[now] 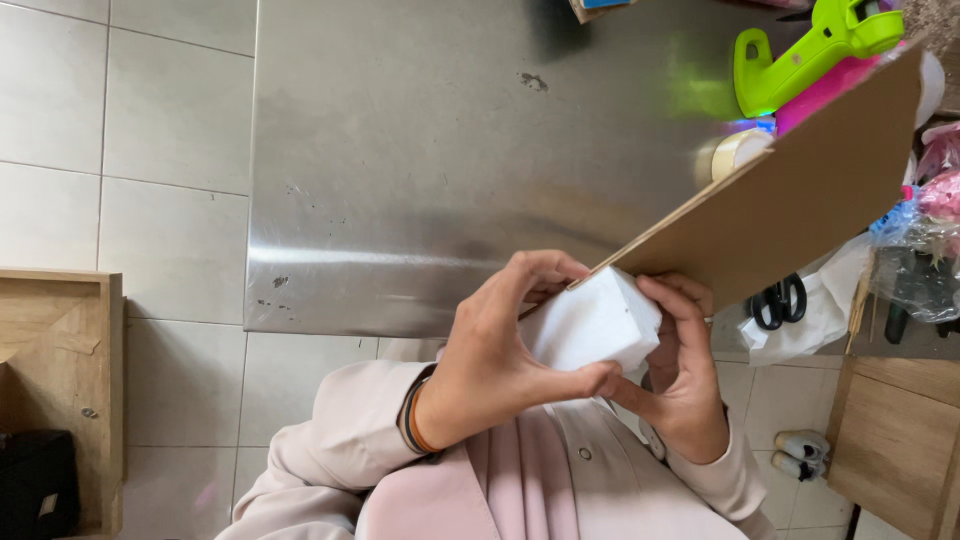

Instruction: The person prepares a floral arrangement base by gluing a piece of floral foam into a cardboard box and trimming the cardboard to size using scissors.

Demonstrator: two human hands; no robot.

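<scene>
Now:
Foam block: white foam block (592, 322) sits between the 2 hands, under a cardboard sheet (790, 190).
Left hand (490, 360): fingers curled, gripping the block.
Right hand (685, 385): closed on its other side.

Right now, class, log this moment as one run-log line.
left hand: grips white foam block | right hand: holds same block | cardboard sheet: against block's top | steel table: behind | scissors: right

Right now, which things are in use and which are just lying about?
In hand:
- white foam block, gripped by left hand and right hand
- brown cardboard sheet, its corner meeting the block

Lying about:
- lime green plastic tape dispenser
- roll of pale tape
- black-handled scissors
- steel table
- wooden crate
</scene>
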